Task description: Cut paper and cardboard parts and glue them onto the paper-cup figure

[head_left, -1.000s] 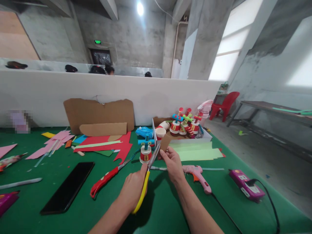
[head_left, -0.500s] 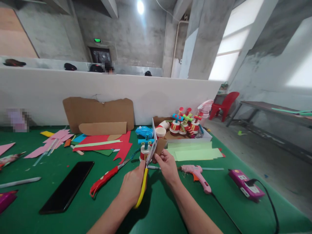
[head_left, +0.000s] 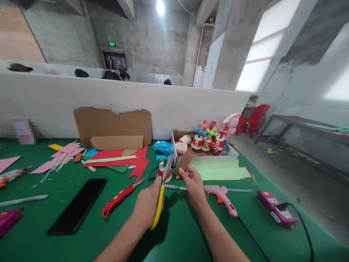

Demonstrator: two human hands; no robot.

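my left hand (head_left: 148,205) grips the yellow scissors (head_left: 160,193) and my right hand (head_left: 194,183) pinches the brown card piece (head_left: 183,163) above the counter (head_left: 174,233), so fingers this near the blades could get nicked, or the card twist.

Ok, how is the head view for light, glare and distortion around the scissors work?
Head view: the ceiling lamp and windows blow out to white. The hands cast a soft shadow on the green table. Wide-angle bending curves walls at the edges. The left hand with the yellow scissors and the right hand with the cardboard piece are fairly sharp.
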